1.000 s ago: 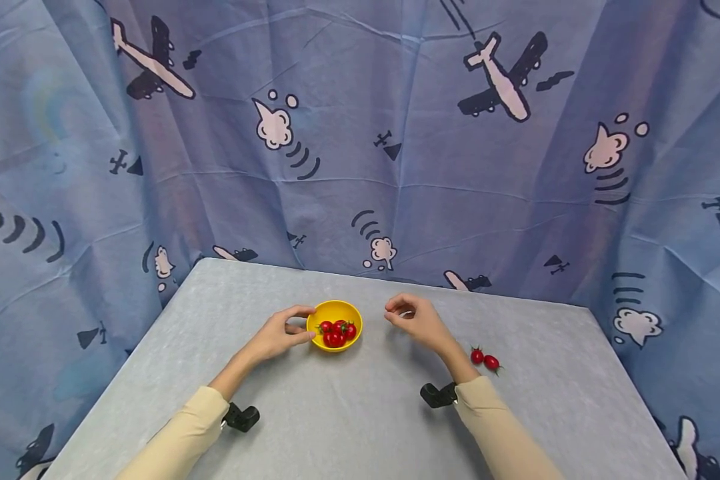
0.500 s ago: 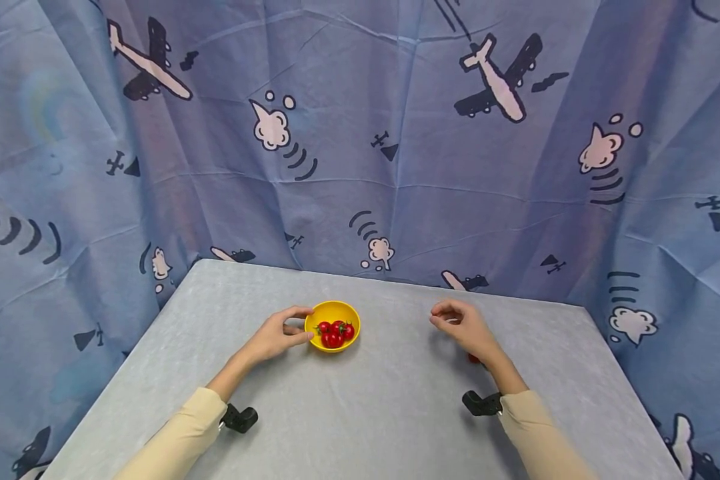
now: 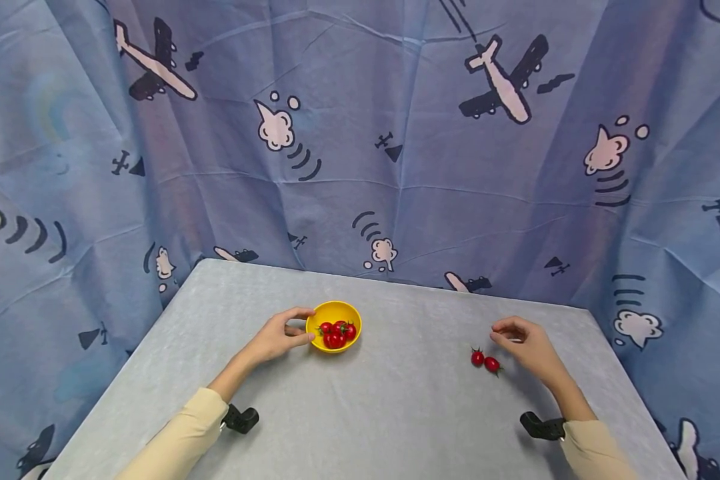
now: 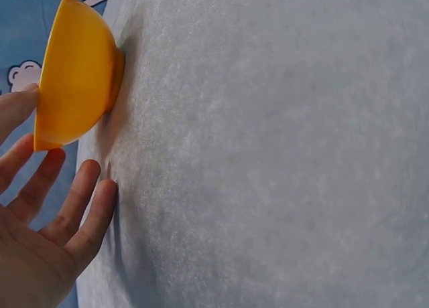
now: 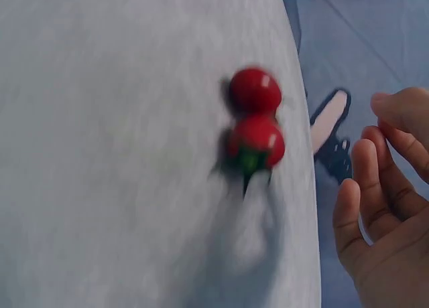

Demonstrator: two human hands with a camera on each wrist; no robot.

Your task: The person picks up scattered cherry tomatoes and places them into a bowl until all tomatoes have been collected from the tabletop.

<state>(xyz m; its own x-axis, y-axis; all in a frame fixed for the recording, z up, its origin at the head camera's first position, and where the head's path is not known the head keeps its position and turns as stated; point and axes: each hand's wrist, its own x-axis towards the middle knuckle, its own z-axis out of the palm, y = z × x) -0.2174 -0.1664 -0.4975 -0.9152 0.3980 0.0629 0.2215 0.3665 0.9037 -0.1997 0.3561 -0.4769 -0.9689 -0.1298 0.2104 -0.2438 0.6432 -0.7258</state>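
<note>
A yellow bowl (image 3: 336, 308) stands left of the table's middle, with several red cherry tomatoes (image 3: 335, 340) inside. My left hand (image 3: 276, 337) holds its left rim between thumb and fingers; the other fingers extend loosely below it in the left wrist view. Two more cherry tomatoes (image 3: 492, 364) lie side by side on the right part of the table; one shows its green stalk in the right wrist view. Just to their right, my right hand (image 3: 531, 347) hovers above the table with loosely bent fingers, nothing visible between them.
A light grey cloth covers the table (image 3: 360, 413). Behind its far edge hangs a blue curtain (image 3: 336, 167) printed with planes and clouds. Black wrist devices (image 3: 240, 419) sit by both sleeves.
My right hand has moved right from near the bowl, passing over the two loose cherry tomatoes to their right side. My left hand and the bowl have stayed put.
</note>
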